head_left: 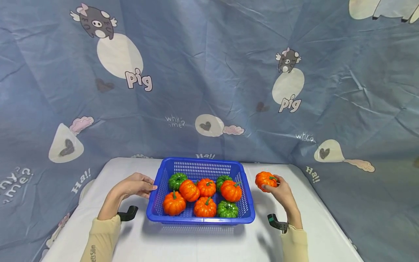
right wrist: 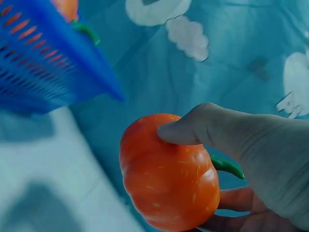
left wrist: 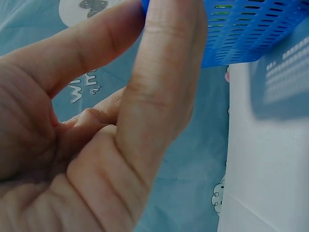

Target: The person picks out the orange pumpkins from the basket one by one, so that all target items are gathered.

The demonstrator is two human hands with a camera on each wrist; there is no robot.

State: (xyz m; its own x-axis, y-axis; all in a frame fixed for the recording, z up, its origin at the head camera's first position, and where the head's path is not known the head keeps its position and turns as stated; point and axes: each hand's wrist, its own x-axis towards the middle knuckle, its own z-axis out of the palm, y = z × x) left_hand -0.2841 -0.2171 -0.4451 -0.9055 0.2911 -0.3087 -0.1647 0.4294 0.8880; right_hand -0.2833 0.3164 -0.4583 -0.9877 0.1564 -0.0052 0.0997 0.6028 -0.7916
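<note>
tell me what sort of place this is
Probably a makeshift recording booth indoors: blue cartoon-print cloth hangs behind and beside a white table, and the wrist-worn black devices hint at filming or tracking.

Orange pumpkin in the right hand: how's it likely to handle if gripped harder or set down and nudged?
Probably stiff: the orange pumpkin shows no obvious dent in the right hand. Its glossy skin may slip against the fingers. Likely to roll, but unevenly, given the rounded, ribbed body and protruding stem.
</note>
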